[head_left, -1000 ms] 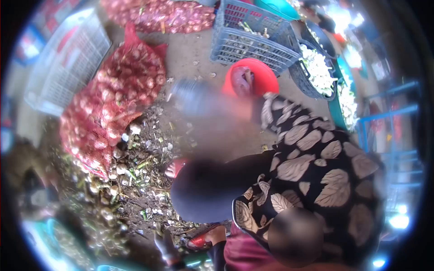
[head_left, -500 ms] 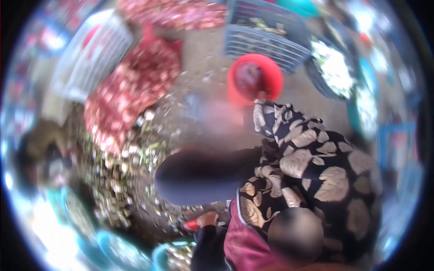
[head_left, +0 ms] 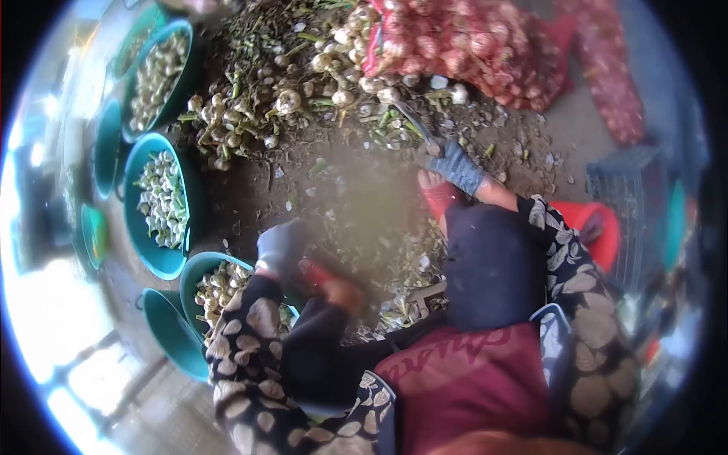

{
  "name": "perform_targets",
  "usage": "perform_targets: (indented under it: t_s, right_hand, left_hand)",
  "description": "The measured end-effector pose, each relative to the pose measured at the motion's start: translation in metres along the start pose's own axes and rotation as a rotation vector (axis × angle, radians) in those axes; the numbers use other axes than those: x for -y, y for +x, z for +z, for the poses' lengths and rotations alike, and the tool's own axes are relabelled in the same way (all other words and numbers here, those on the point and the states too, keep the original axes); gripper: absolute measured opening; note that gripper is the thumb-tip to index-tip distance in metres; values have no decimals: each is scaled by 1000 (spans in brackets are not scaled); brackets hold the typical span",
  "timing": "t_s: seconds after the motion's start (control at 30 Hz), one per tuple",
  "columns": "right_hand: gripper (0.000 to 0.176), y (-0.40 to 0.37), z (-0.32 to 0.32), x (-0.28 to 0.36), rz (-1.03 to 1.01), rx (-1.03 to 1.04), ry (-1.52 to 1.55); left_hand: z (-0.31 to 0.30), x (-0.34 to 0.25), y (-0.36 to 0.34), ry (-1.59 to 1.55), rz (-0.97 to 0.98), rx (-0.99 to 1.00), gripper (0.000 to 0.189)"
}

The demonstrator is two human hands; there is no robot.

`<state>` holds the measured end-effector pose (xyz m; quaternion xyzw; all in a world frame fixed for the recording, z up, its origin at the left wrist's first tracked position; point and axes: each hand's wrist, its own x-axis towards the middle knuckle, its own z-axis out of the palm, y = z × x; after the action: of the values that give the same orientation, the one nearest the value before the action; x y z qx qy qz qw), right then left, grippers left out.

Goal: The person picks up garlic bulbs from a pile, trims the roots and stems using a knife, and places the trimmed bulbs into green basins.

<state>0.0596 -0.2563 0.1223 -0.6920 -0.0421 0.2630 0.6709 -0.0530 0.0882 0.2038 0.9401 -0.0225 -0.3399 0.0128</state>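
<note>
My right hand (head_left: 459,167), in a grey knit glove, is closed around a long grey metal tool (head_left: 413,120). The tool points away toward loose garlic bulbs (head_left: 287,101) with stalks, heaped on the ground. Just below this hand is my foot in a red sandal (head_left: 440,196). My left hand (head_left: 280,243), also gloved, hangs low on the left; motion smears its fingers. It is nearest to my other foot and to a teal tub (head_left: 199,265) of trimmed garlic, part of which my sleeve covers.
More teal tubs of garlic (head_left: 182,182) line the left side, with an empty teal tub (head_left: 174,334) nearer me. A red mesh sack (head_left: 485,53) of bulbs lies ahead. To the right are a red bucket (head_left: 607,254) and a plastic crate (head_left: 626,189). Peelings cover the ground.
My view has swung left, bringing the tubs and garlic heap forward; the red bucket now lies far right. My right arm, earlier reaching to the bucket, now extends over my foot with the metal tool.
</note>
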Motion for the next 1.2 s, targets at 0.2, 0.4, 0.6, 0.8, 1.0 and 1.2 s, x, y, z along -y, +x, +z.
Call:
perform_targets:
  t_s: [0.2,0.4,0.6,0.8,1.0,1.2]
  right_hand:
    - [10,21,2,-46,238,126,-67]
    - [11,30,11,-76,298,146,-96]
    - [13,36,6,-94,335,205,-174]
    - [18,40,3,-101,365,248,-146]
    - [18,47,6,-107,411,259,-174]
    - [17,51,6,-111,449,250,-201]
  left_hand:
    - [63,4,122,-260,57,-182,33]
    - [65,-31,161,-1027,60,-675,18]
    - [97,3,209,-1177,-482,-893,47]
    - [45,61,215,-1491,-651,-1198,77]
    - [45,164,232,-472,-632,-1163,77]
    - [52,305,294,-1558,-368,-1088,41]
